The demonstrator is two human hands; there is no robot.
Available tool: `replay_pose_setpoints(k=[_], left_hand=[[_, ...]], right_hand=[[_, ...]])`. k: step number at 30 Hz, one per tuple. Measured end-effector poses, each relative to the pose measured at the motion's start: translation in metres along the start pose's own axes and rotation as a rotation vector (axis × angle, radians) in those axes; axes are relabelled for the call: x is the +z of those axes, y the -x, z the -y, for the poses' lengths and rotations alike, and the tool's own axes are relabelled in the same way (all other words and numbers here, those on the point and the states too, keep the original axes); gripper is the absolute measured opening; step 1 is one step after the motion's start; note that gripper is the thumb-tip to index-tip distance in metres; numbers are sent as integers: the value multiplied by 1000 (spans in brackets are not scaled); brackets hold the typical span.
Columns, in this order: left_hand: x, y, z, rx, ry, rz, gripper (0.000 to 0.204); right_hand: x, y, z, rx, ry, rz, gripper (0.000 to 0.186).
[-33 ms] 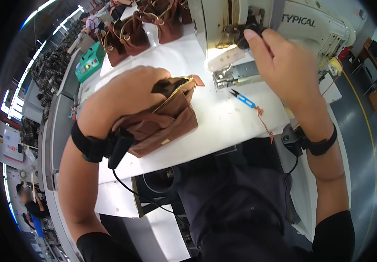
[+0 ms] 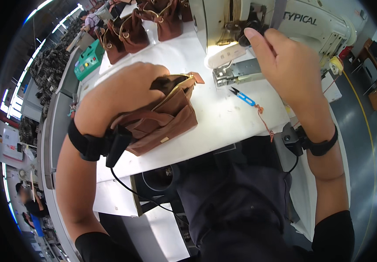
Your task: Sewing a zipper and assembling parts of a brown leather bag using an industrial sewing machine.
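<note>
My left hand is curved over a brown handbag on the white table, its fingertips partly hidden at the bag's top beside an open gold zipper with a tan tab. My right hand is raised at the sewing machine, closed around a dark knob or part near its head. Below that sit a metal plate and a pale oblong piece. Blue thread snips on a reddish cord lie on the table to the right of the bag.
Several brown bags stand at the back left, near a green control box. A co-worker is at the top left, another at the lower left. A walkway with a yellow line runs at the right.
My left hand has shifted slightly up and to the left, the bag moving a little with it. My right hand stays at the machine almost unchanged.
</note>
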State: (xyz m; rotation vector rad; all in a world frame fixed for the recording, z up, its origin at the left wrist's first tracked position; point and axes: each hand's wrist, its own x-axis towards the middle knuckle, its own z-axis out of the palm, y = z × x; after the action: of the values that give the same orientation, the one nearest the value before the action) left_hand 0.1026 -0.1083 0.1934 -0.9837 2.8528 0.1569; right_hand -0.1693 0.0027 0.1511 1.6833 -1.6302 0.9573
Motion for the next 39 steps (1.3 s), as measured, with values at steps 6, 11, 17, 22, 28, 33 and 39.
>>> replay_pose_setpoints(k=[6,11,17,22,28,33,39], left_hand=[[3,-6,11,69,-78,-49,37],[25,-30,43,349,-101,-208,34],[-2,-33,10,36,-57,206,27],[9,-31,9,99,233,348,29],[-12,-20,-32,-160,127,486,30],[-6,0,-26,-19,137,219,26],[22,-3,6,-29,434,191,17]], right_hand=[[-3,45,40,-46,-557,236,22],[66,69,97,-133,-806,167,37],[58,83,94,-89,-796,337,29],[30,82,83,20,-647,401,14],[48,66,80,-105,-481,263,26],[44,56,79,-223,-477,232,21],[46,55,69,-318,-429,229,17]])
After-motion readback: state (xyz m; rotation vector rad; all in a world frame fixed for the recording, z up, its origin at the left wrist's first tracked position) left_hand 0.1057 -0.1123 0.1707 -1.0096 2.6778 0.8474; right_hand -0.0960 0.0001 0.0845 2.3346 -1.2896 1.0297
